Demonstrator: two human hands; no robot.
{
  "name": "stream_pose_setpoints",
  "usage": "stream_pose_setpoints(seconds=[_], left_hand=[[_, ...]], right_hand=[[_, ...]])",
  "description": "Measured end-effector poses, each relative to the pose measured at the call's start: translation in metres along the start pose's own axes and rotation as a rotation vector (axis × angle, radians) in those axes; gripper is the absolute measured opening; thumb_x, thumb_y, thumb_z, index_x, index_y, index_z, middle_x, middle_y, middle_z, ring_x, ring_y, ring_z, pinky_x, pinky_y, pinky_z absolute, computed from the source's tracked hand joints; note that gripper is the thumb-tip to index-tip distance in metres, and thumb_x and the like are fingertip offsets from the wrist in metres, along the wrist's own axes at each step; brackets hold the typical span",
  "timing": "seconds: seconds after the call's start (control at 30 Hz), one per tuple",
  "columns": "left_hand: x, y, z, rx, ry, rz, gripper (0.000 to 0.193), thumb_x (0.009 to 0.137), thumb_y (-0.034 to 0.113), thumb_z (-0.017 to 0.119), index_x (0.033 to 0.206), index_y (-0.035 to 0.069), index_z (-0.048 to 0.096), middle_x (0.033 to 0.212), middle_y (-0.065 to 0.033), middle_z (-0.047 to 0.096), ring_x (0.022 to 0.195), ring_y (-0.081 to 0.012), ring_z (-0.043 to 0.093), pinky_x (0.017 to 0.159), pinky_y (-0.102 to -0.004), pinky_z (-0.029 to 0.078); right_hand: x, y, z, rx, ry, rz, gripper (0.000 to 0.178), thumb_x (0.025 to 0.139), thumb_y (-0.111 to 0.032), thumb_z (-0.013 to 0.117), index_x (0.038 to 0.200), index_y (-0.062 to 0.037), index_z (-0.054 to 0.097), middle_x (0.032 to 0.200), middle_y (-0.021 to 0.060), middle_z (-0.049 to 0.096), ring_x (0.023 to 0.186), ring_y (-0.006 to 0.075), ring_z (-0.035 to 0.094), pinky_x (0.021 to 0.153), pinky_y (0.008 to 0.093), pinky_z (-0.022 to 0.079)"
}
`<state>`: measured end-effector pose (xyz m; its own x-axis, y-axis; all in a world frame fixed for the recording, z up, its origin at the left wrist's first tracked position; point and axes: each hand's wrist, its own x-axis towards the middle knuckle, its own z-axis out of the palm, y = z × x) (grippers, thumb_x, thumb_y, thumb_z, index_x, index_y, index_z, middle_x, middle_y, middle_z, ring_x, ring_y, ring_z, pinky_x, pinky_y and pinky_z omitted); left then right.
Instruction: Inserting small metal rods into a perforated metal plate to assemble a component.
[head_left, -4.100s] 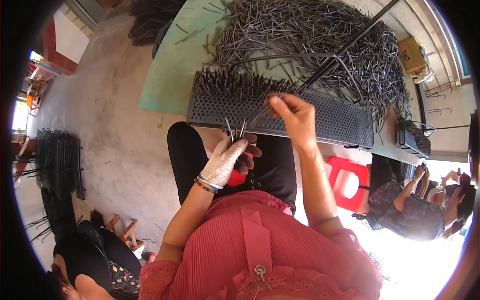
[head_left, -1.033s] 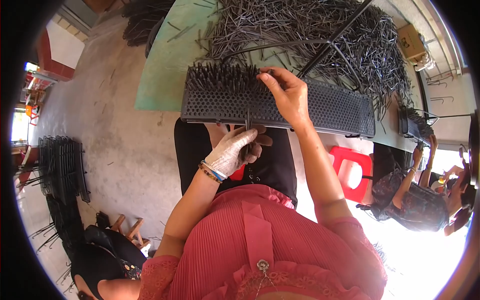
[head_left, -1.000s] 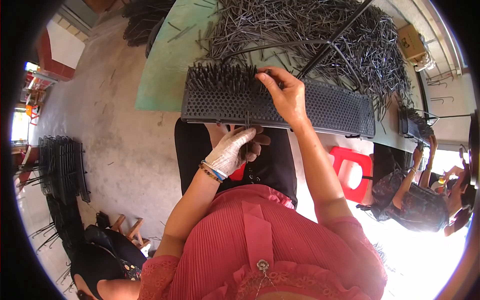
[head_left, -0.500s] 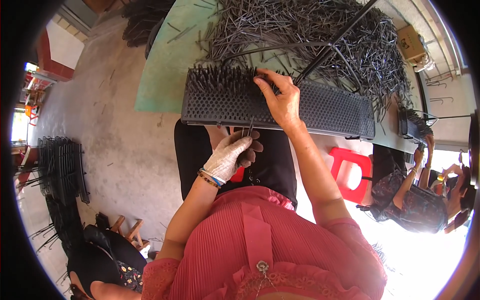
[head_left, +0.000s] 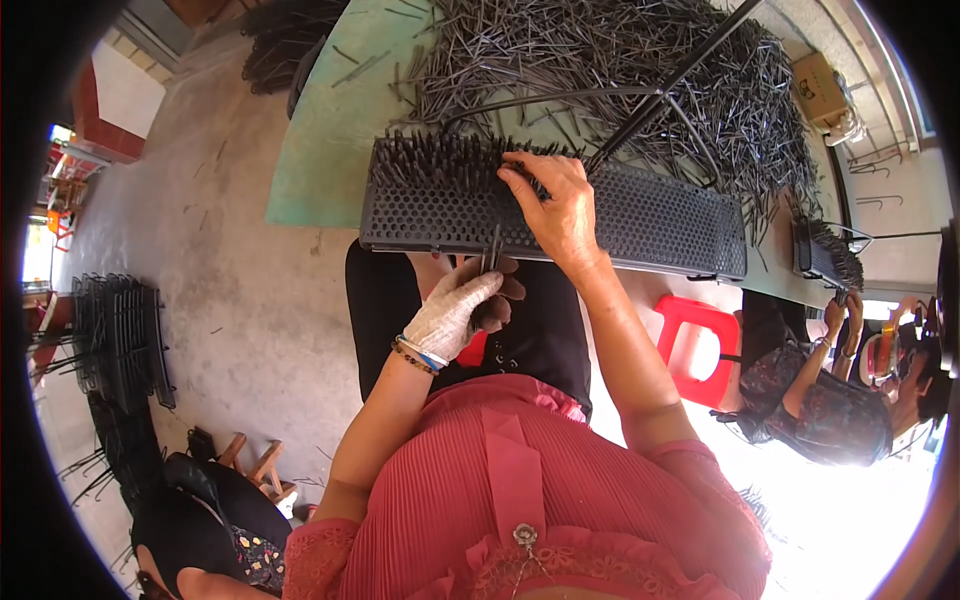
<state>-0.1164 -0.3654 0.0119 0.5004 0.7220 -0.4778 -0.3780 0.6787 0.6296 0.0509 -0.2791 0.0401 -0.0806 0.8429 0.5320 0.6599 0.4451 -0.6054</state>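
A long black perforated rack (head_left: 660, 215) lies across in front of me. Thin black rods (head_left: 430, 160) stand upright in its holes along the far left part. My right hand (head_left: 560, 205) is bare and reaches over the middle of the rack. Its thumb and forefinger close on a thin black rod beside the standing ones; the rod's lower end is hidden. Below the rack's near edge, my left hand (head_left: 465, 303) wears a white glove with grey fingers. It grips a few black rods (head_left: 492, 250), which point up toward the rack.
Loose black rods (head_left: 600, 60) cover much of the green tabletop (head_left: 320, 170). A black metal frame (head_left: 655, 98) rises behind the rack. Right of me are a red stool (head_left: 700, 350) and a person (head_left: 800, 400) at another rack (head_left: 825, 255). Stacked black racks (head_left: 115, 340) stand left.
My right hand has shifted slightly left, its fingers drawing closer to the standing rods. My left hand stays almost in place with its rods. The person at right has moved their hands together.
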Motion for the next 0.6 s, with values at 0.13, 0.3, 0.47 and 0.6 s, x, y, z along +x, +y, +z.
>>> stream_pose_setpoints(seconds=[0.13, 0.3, 0.47, 0.6], left_hand=[[0.005, -0.003, -0.007, -0.013, 0.042, 0.015, 0.028, 0.099, 0.019, 0.051, 0.118, -0.001, 0.057, 0.093, -0.0104, 0.068, 0.070, -0.0115, 0.065, 0.057, -0.0220, 0.051], [0.007, -0.007, -0.011, -0.072, -0.003, 0.009, 0.029, 0.098, 0.021, 0.055, 0.116, -0.001, 0.056, 0.092, -0.0125, 0.069, 0.070, -0.0189, 0.068, 0.061, -0.0301, 0.055], [0.001, -0.002, -0.008, -0.050, -0.003, -0.018, 0.030, 0.098, 0.025, 0.055, 0.116, 0.001, 0.056, 0.092, -0.0117, 0.069, 0.069, -0.0165, 0.067, 0.056, -0.0257, 0.052], [-0.004, 0.004, -0.004, 0.045, -0.019, -0.051, 0.028, 0.099, 0.025, 0.052, 0.116, 0.002, 0.058, 0.091, -0.0092, 0.067, 0.062, -0.0077, 0.059, 0.048, -0.0187, 0.044]], right_hand=[[0.002, 0.000, 0.000, -0.035, -0.004, -0.050, 0.017, 0.081, -0.014, 0.074, 0.097, -0.0060, 0.072, 0.088, 0.0094, 0.071, 0.082, 0.0258, 0.064, 0.082, 0.0344, 0.045], [0.002, 0.001, 0.000, -0.064, -0.026, -0.081, 0.018, 0.080, -0.014, 0.075, 0.096, -0.0053, 0.072, 0.088, 0.0092, 0.071, 0.082, 0.0254, 0.064, 0.082, 0.0345, 0.045], [0.003, 0.001, 0.004, -0.015, -0.032, -0.032, 0.021, 0.078, -0.015, 0.077, 0.096, -0.0048, 0.072, 0.089, 0.0087, 0.071, 0.083, 0.0241, 0.065, 0.081, 0.0346, 0.046], [0.005, 0.001, 0.005, -0.012, -0.035, -0.010, 0.019, 0.079, -0.014, 0.076, 0.095, -0.0047, 0.072, 0.089, 0.0091, 0.071, 0.083, 0.0250, 0.065, 0.080, 0.0346, 0.046]])
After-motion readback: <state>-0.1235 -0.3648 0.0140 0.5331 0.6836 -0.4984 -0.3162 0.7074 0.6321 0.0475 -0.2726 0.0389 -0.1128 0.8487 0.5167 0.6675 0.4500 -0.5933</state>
